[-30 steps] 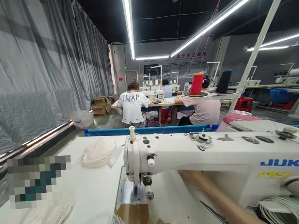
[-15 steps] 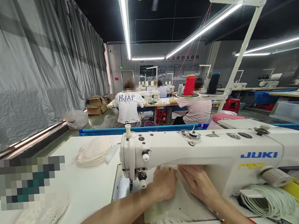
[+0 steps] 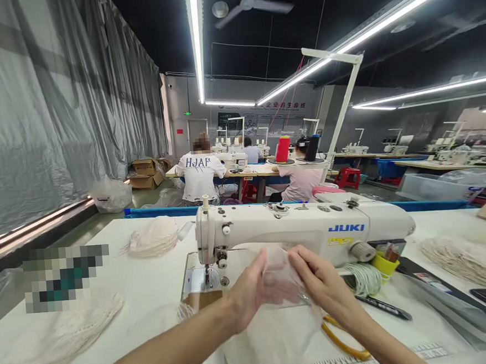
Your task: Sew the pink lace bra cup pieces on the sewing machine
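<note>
A sheer white piece of fabric (image 3: 279, 271) is stretched between my two hands in front of the sewing machine (image 3: 287, 223). My left hand (image 3: 246, 295) pinches its left edge with the thumb on top. On the other side my right hand (image 3: 318, 276) grips the fabric between thumb and curled fingers. Through the thin cloth some fingers show as a pink blur. The lower part of the fabric hangs toward the table edge. The needle area (image 3: 208, 276) lies to the left of my hands, apart from them.
Lace-edged pieces lie at left (image 3: 79, 332), with another pile (image 3: 153, 237) behind and a stack (image 3: 465, 258) at right. Right of my hands are a yellow loop handle (image 3: 346, 344), a cord coil (image 3: 365, 277), a yellow cup (image 3: 384, 266) and a black pen-like tool (image 3: 385, 308). Co-workers sit ahead.
Both hands have come out from beneath the machine arm toward me, bringing the fabric up and spreading it between them. The view has drawn back, showing more of the table at right.
</note>
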Motion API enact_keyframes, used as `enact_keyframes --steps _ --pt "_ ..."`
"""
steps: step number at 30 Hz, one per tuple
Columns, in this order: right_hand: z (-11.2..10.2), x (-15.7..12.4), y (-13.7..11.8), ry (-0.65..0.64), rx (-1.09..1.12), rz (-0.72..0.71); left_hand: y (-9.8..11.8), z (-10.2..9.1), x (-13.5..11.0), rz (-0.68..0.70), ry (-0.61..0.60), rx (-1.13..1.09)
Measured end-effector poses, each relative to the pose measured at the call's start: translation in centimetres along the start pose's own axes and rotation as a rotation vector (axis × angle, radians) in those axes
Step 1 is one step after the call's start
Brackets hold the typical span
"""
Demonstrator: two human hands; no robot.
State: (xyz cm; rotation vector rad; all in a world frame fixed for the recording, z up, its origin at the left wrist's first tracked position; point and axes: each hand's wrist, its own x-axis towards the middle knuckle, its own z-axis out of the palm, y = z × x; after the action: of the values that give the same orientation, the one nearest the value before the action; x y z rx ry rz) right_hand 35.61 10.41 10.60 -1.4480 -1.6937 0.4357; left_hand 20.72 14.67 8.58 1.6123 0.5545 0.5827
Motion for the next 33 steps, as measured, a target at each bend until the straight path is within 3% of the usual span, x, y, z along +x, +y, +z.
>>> enact_keyframes --steps 2,4,7,10,14,19,24,28,33 --pt "0.4 -1.1 -1.2 -0.095 0.066 0.036 0.6 0.5 -2.8 -0.082 0.095 -0.145" --pt "0.8 -2.7 -2.3 -0.244 0.130 0.047 1.0 0.4 -5.6 -0.109 0.206 -0.123" --pt "2.1 -5.5 -3.4 -0.432 0.203 0.062 1.4 -0.3 -10.0 -0.106 0.281 -0.133" --pt "4.2 -8.0 -4.3 -0.516 0.272 0.129 1.5 -0.7 -14.4 -0.162 0.261 -0.155" --pt "7.5 -9.8 -4.9 -0.501 0.300 0.043 0.5 0.1 -18.0 -0.283 0.142 -0.341" --pt "9.8 -10.6 -4.4 -0.479 0.309 0.042 -1.5 0.7 -20.1 -0.360 0.149 -0.241" --pt "10.3 -11.1 -4.5 -0.490 0.325 0.105 -1.8 0.4 -20.9 -0.413 0.164 -0.186" --pt "10.2 -11.3 -5.0 -0.496 0.320 0.147 -2.3 0.3 -21.2 -0.365 0.184 -0.168" --pt "9.6 -10.5 -4.8 -0.552 0.243 0.069 -2.7 -2.1 -21.7 -0.329 0.117 -0.036"
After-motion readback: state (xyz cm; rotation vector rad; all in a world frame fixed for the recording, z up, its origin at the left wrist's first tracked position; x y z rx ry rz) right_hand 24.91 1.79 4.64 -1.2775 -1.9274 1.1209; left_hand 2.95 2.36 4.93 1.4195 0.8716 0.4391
